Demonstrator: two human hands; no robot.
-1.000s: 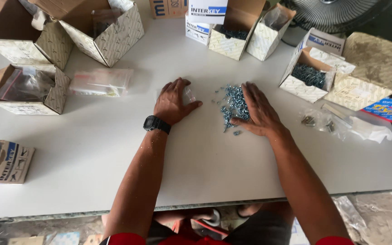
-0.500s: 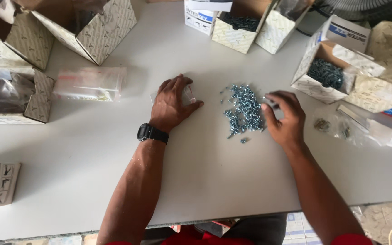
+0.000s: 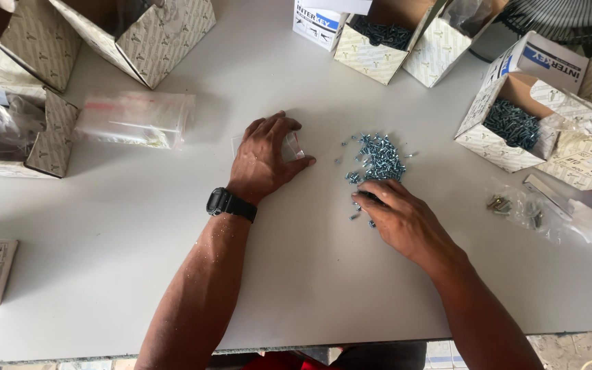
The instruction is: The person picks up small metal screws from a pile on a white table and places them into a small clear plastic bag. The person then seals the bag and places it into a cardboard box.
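Note:
A loose pile of small silvery-blue screws (image 3: 378, 157) lies on the white table (image 3: 310, 274). My right hand (image 3: 402, 219) rests at the near edge of the pile, fingertips on a few stray screws, fingers curled. My left hand (image 3: 265, 159), with a black watch on the wrist, lies flat on a small clear plastic bag (image 3: 294, 144) just left of the pile, pressing it to the table.
Open patterned cardboard boxes ring the table: one with screws (image 3: 512, 123) at right, another (image 3: 385, 34) at the back, larger ones (image 3: 152, 27) at back left. A stack of clear bags (image 3: 135, 120) lies left. A bag of mixed hardware (image 3: 522, 209) sits right.
My right hand has moved from the right side of the screw pile down to its near edge. The left hand stays on the small bag.

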